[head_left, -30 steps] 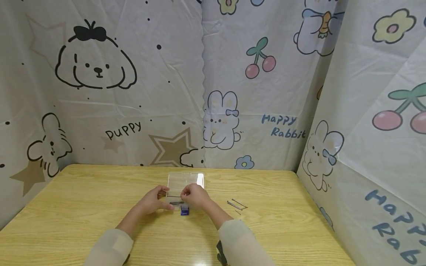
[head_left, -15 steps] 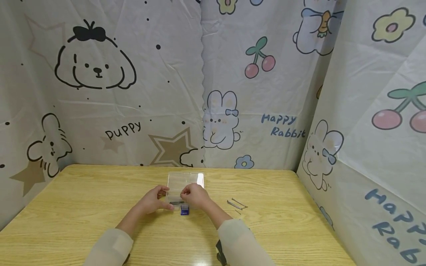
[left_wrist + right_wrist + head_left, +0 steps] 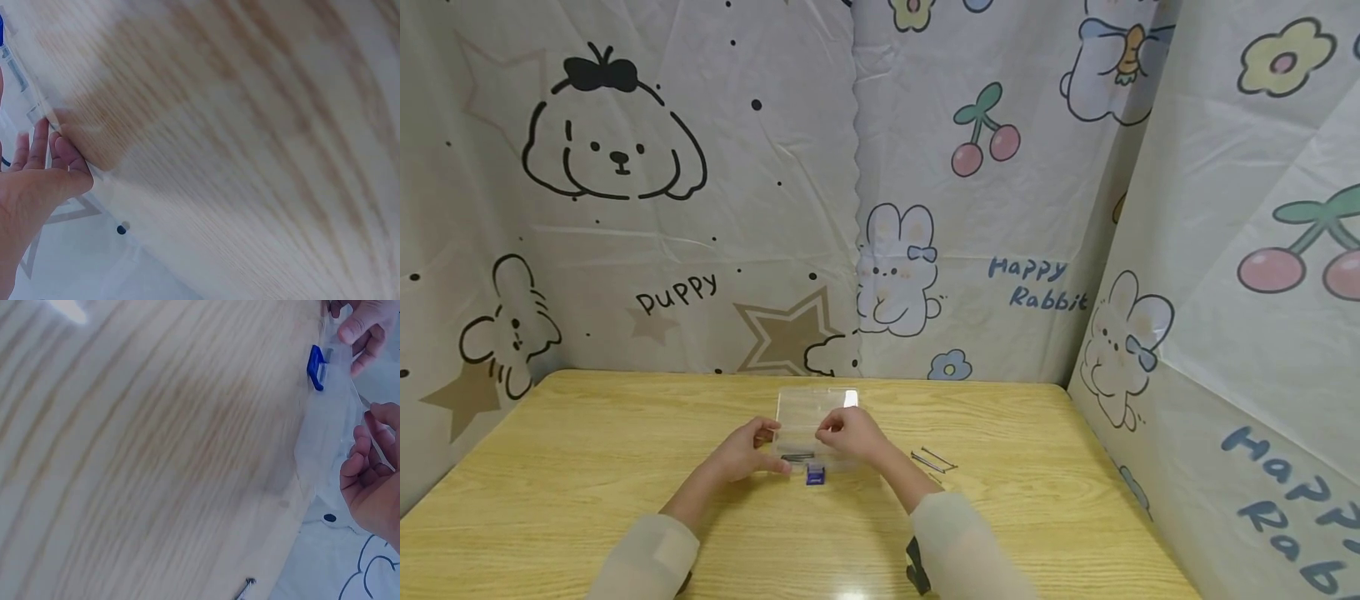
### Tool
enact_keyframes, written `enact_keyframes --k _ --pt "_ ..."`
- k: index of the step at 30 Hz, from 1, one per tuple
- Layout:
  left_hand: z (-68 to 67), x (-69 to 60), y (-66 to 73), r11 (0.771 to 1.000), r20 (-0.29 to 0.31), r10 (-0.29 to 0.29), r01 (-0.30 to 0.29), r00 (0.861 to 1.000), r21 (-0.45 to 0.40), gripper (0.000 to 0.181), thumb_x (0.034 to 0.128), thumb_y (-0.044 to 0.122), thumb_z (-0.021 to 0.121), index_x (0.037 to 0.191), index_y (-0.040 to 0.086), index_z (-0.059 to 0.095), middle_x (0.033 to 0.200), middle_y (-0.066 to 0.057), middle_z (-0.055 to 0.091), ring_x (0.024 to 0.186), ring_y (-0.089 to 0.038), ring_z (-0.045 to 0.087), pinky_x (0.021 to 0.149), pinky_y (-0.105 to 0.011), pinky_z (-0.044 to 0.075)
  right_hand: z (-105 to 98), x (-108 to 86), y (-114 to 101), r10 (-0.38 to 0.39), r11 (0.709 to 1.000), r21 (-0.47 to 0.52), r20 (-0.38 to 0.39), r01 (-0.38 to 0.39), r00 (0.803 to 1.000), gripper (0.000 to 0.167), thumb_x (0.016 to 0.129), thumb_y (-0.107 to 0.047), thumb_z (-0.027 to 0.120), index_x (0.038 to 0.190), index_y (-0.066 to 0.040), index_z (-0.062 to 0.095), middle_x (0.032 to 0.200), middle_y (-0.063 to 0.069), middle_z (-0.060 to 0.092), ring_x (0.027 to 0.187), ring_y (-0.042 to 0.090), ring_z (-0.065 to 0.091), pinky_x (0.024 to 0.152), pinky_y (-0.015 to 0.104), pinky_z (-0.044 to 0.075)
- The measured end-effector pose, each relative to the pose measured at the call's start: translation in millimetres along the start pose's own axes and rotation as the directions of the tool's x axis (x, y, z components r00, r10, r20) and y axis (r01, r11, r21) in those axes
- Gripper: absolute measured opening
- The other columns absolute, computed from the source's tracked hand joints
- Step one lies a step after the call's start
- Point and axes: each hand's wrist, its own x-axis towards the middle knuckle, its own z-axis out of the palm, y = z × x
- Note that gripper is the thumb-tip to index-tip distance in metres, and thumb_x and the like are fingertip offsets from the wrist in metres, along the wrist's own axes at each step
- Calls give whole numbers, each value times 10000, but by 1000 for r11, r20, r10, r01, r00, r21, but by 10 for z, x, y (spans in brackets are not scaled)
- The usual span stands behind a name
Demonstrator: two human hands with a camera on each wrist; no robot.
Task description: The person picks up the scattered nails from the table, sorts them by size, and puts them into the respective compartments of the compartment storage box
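Note:
A clear plastic box stands open on the table, with dark nails lying in its near left part. A blue clip is at its front edge. My left hand grips the box's left side, thumb at the front and fingers behind; the left wrist view shows this hand at the edge. My right hand is over the box's right part, thumb and fingertips together. In the right wrist view a thin grey nail-like piece shows at the fingertips of this hand, beside the box.
Right of the box, two long nails and a smaller one lie on the wooden table. A printed cloth hangs behind the table and along its sides.
My right hand has moved slightly right and away from me over the box. The nail that showed left of its fingertips is out of sight in the head view. My left hand has stayed in place.

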Motion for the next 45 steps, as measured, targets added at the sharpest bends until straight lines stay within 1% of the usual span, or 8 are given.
enact_keyframes --k 5,14,19,27,33,38,42,45 --pt "-9 -1 11 1000 -1 0 0 1000 6 743 706 237 822 1288 -20 438 1267 -238 497 1185 -402 456 1027 -552 361 -124 -80 50 -14 1000 0 8 14 1000 150 871 -201 633 878 -74 714 754 -23 582 670 66 459 567 183 391" --pt "-18 -18 31 1000 0 1 -1 1000 3 746 708 237 820 1293 -22 435 1270 -240 495 1192 -410 447 1039 -551 350 -344 -235 216 13 1000 9 13 -13 1000 157 875 -210 628 902 -79 709 805 3 610 713 92 476 589 200 407" --pt "-22 -17 36 1000 -1 12 -12 1000 11 744 708 230 820 1287 -32 434 1260 -247 498 1184 -418 452 1032 -556 354 -453 -318 347 33 999 4 -14 -33 999 147 871 -205 634 900 -77 700 818 7 608 749 108 482 616 220 415" --pt "-14 -5 24 1000 -3 7 -7 1000 27 748 705 243 822 1286 -31 438 1259 -245 506 1184 -429 451 1030 -557 355 -579 -447 575 73 997 7 -38 -73 997 152 886 -212 626 930 -83 693 884 25 619 801 134 496 645 256 419" --pt "-4 -18 25 1000 -8 14 -14 1000 -3 732 702 202 823 1278 -40 440 1245 -241 506 1172 -399 465 1030 -546 359 -638 -541 758 108 994 -3 -63 -108 992 131 892 -215 623 927 -107 689 858 9 599 777 136 495 643 268 422" --pt "-6 -25 31 1000 -11 16 -16 1000 -3 737 698 203 825 1276 -44 440 1237 -238 509 1152 -383 475 1016 -543 371 -702 -643 821 145 989 23 -86 -143 986 125 883 -193 630 926 -89 684 842 22 585 763 146 491 640 275 420" --pt "-5 -19 30 1000 -6 17 -17 1000 -3 742 701 207 824 1282 -43 435 1243 -241 504 1154 -386 471 1011 -544 374 -748 -704 867 161 987 42 -119 -157 980 112 867 -170 643 899 -70 682 827 31 589 761 140 492 650 272 418" --pt "-5 -12 26 1000 -7 20 -20 1000 -6 743 699 202 825 1281 -45 435 1241 -241 505 1153 -385 471 1009 -543 375 -772 -732 916 163 987 34 -137 -160 977 101 859 -162 651 878 -69 685 811 28 595 755 130 496 648 267 417"
